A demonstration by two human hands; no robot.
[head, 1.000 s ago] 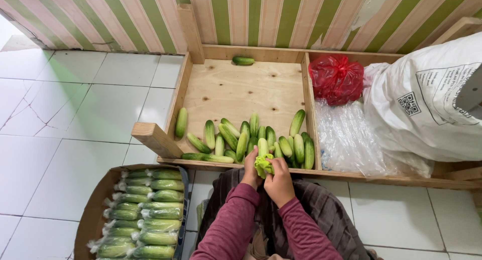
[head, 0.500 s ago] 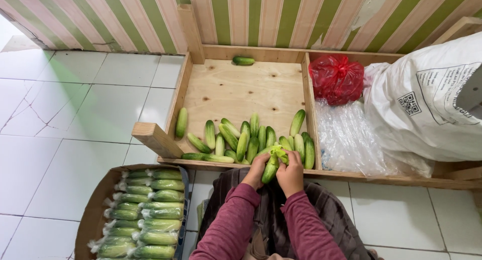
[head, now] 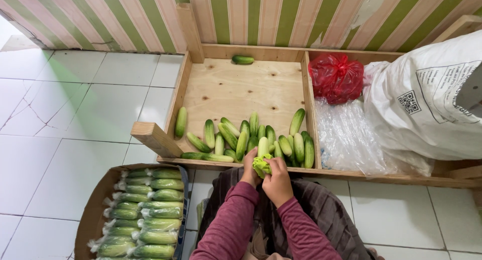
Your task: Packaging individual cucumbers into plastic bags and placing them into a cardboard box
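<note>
A cucumber (head: 263, 148) is being gripped at its wrapped lower end by both closed hands — left hand (head: 249, 170), right hand (head: 277, 182) — long axis pointing away, toward the wooden tray (head: 236, 89)

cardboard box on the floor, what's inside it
The cardboard box holds cucumbers in clear plastic bags, stacked in two columns. Only the top layer shows; anything beneath it and the box's bottom are covered, and the frame cuts off its near end.
</note>
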